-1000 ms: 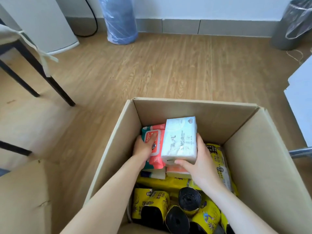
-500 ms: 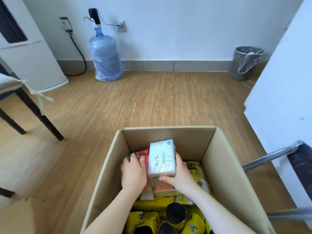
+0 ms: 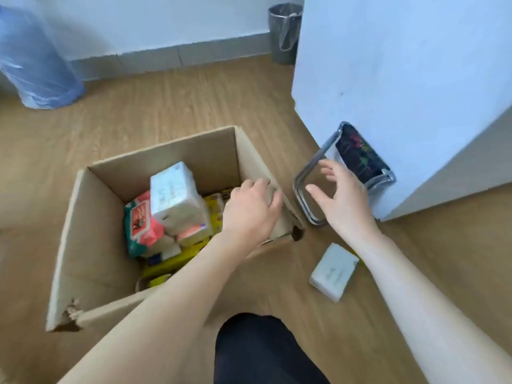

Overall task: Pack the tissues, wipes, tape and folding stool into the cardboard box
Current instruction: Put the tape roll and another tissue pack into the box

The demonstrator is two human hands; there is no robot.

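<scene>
Soft white rectangular tissue pack (image 3: 333, 271) flat on wood-grain floor (image 3: 194, 106) at 5 o'clock of the cardboard box (image 3: 91, 245). Left hand (image 3: 250, 214) draped on the box's right corrugated wall, fingers loose, gripping nothing. Inside: glossy red wipes pack (image 3: 141, 223), white tissue brick (image 3: 174, 195). Right hand (image 3: 342, 200), fingers spread wide, at chrome-tube folding stool (image 3: 357, 159), 2 o'clock

light: bright, even daylight | shadows: soft | blur: motion smear throughout | edges: wide-angle bowing
</scene>
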